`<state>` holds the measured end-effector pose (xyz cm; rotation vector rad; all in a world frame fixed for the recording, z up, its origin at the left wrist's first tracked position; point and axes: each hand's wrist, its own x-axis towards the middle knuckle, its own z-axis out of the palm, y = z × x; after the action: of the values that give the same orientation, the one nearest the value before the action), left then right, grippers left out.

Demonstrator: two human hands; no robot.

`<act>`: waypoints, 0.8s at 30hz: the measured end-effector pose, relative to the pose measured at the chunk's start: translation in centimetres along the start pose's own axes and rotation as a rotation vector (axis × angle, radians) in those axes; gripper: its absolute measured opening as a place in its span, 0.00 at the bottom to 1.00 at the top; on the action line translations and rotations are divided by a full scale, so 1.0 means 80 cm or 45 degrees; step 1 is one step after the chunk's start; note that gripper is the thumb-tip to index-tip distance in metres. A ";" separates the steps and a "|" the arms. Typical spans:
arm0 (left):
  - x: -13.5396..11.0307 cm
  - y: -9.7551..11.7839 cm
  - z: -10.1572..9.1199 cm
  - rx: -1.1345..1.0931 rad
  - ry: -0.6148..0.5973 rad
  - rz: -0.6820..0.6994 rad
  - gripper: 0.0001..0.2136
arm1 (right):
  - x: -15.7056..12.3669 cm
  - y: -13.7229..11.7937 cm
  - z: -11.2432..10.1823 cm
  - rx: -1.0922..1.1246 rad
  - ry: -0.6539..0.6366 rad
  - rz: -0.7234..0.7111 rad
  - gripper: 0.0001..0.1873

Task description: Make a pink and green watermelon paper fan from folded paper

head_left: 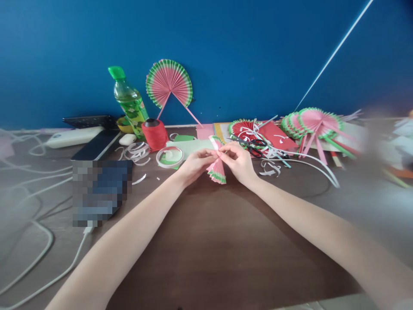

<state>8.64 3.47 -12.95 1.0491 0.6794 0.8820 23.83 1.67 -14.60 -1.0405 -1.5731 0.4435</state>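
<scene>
Between my hands is a pleated paper fan, pink with green and white edges, pinched at its middle so both ends flare out. My left hand grips it from the left, thumb and fingers closed at the waist. From the right, my right hand pinches the same spot with thumb and forefinger. The fingers hide the fan's centre. Just behind my right hand lie black-handled scissors, among white paper strips. A roll of clear tape rests to the left of my left hand.
A red thread spool and a green-capped bottle stand at the back left. One finished round fan leans on the blue wall; several more fans are piled at right. A phone with a white cable lies at left.
</scene>
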 end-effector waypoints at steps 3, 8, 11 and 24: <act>0.001 -0.002 0.000 0.021 -0.008 0.022 0.09 | -0.001 0.000 0.000 0.004 -0.003 -0.002 0.05; 0.002 -0.005 0.000 0.062 -0.004 0.048 0.11 | -0.002 0.000 0.001 0.018 -0.006 0.013 0.05; 0.003 -0.006 -0.001 0.082 0.040 0.032 0.11 | -0.002 0.001 0.002 0.056 -0.004 0.044 0.07; 0.002 0.000 -0.005 0.031 0.006 -0.133 0.09 | -0.005 -0.001 0.004 0.163 -0.049 0.090 0.11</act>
<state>8.39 3.79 -13.10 1.0237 0.7440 0.7877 23.45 1.36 -14.87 -0.9961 -1.5244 0.6080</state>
